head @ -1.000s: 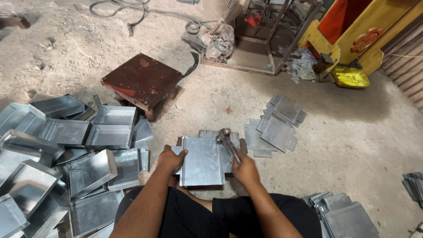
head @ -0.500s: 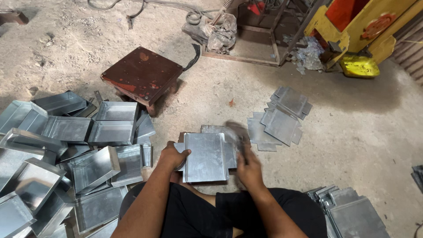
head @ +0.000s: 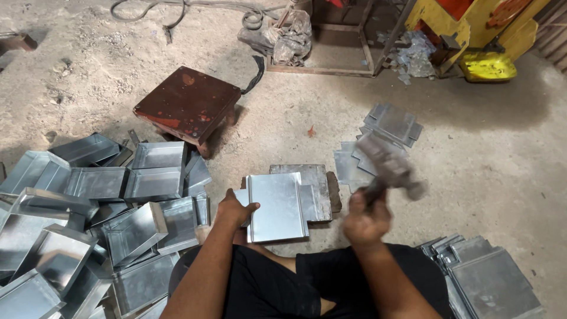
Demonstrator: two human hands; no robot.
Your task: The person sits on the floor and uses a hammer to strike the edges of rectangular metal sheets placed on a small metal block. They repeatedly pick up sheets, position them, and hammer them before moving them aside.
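Sheet-metal piece (head: 277, 207), bright and rectangular with folded edges, lies at the centre of the view on a dark flat block (head: 319, 189) set on the sandy floor (head: 283, 118). The left hand (head: 234, 208) sits at nine o'clock of the piece, fingers curled over its left edge and pressing it down. The right hand (head: 366, 221), at three o'clock of the piece, is closed in a fist around the handle of a hammer (head: 390, 168); the hammer head is blurred and lifted above the floor, at about two o'clock from the piece and clear of it.

Finished metal trays (head: 88, 207) lie piled at nine o'clock, some tilted against each other, just beside the person's left arm. A low dark red stool (head: 189, 106) stands at eleven o'clock, well apart from the hands. Flat cut blanks (head: 390, 127) lie stacked at two o'clock, beyond the hammer, and another stack of blanks (head: 484, 277) sits at four o'clock near the right elbow. A yellow machine (head: 472, 35) stands at one o'clock along the top edge, with a coil of cable (head: 177, 12) at twelve.
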